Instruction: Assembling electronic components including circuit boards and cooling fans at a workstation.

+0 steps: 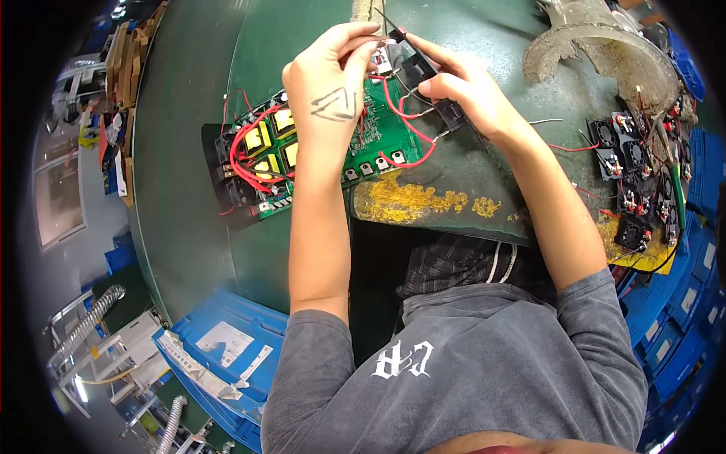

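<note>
A green circuit board [378,140] with yellow transformers and looping red wires lies on the dark green bench [189,212]. My left hand [333,83] hovers over the board's far edge, its fingers pinching a thin wire or lead near a small black part [416,64]. My right hand [469,94] holds that black part and a second black block [451,113], from which red wires run down to the board.
Several small black fans [631,181] with red wires lie at the right of the bench. A worn grey curved piece [605,45] sits at the far right. Blue plastic crates [227,348] stand below left and right. Yellow stains [408,200] mark the bench edge.
</note>
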Demonstrator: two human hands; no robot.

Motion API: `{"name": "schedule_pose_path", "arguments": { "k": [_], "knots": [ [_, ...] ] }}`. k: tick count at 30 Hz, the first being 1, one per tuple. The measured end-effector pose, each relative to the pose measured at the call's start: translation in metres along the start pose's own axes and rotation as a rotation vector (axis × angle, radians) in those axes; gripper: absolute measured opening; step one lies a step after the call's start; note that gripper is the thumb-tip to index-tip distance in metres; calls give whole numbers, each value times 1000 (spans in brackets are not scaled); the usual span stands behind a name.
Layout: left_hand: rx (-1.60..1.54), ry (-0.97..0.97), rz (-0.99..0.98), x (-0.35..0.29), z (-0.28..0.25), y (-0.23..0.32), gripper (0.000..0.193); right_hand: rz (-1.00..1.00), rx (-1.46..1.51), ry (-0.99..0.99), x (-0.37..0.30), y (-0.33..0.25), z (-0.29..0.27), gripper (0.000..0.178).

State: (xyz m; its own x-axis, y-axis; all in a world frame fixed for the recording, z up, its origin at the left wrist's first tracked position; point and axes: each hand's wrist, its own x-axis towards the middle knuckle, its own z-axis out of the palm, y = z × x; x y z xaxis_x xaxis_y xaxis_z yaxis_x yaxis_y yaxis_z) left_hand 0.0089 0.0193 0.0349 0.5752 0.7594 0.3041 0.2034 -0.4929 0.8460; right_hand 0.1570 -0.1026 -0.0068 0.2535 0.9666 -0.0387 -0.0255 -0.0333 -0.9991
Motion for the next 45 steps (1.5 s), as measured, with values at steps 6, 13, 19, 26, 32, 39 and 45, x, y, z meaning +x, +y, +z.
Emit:
{"name": "schedule_pose_path", "arguments": {
  "k": [6,13,19,26,32,39,45],
  "knots": [
    [-23,72,1,3,1,-4,15,-47,93,-11,4,4,0,72],
    [-32,60,67,3,3,-5,17,-54,118,-16,2,2,-1,71],
    [54,-24,65,-2,0,1,17,-49,46,-11,1,-2,3,74],
    [-84,-109,-87,1,-9,8,14,-15,69,1,1,1,3,75],
    [224,92,78,-2,-6,11,17,-23,61,2,1,1,3,75],
    [578,197,414,0,5,-13,8,-33,27,0,2,2,2,74],
    [574,208,388,-3,13,-19,7,-31,45,11,7,11,-2,81]
  ]
}}
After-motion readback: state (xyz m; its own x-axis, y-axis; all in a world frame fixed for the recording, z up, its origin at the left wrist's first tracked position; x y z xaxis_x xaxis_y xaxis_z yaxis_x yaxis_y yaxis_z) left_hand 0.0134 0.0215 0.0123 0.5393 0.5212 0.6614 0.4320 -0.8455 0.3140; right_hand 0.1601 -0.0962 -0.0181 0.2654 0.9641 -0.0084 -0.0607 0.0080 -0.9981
